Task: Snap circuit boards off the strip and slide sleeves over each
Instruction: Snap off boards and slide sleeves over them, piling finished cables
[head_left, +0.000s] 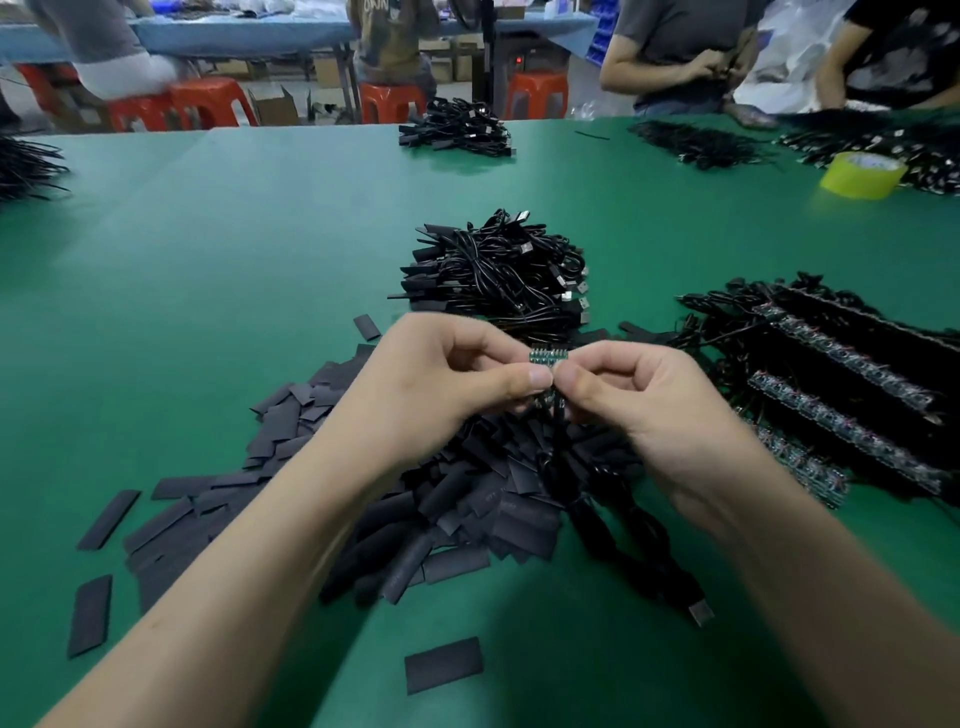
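Green matting covers the tabletop (208, 270), at whose far edge several seated or standing persons are partly seen, with red stools (208, 101) behind. Both hands are raised above the middle of the near tabletop. A short strip of circuit boards (548, 356) is held between them: it is pinched by the thumb and curled fingers of the left hand (441, 384) on one side and by those of the right hand (639, 400) on the other, the two thumbs almost touching. Black leads hang from the strip, and one plug (698, 613) rests on the tabletop near the right forearm. A loose heap of flat black sleeves (467, 493) is spread directly beneath and to the left of the hands, with a single sleeve (444, 665) lying apart, nearest the camera. A bundle of black cables (498, 275) is placed just beyond the hands. Long board strips with leads (841, 410) are stacked to the right. A roll of yellow tape (862, 175) is set at the far right, beside further cable heaps.
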